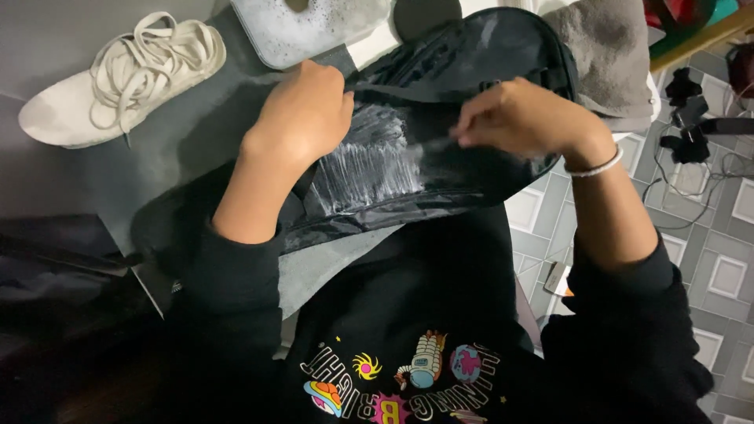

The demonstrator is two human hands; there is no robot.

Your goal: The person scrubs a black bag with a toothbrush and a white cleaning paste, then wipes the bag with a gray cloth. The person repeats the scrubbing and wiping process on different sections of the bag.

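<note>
Both hands [306, 110] [522, 118] on soapy black bag [471, 55]

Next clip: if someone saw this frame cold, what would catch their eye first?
Most likely the white soapy streaks across the black bag in the middle, where the right hand holds a small brush-like tool, blurred, against the fabric while the left hand grips the bag's edge. Next, the white laced sneaker lying at the upper left on the grey surface, and a foam-covered tray at the top centre.
</note>
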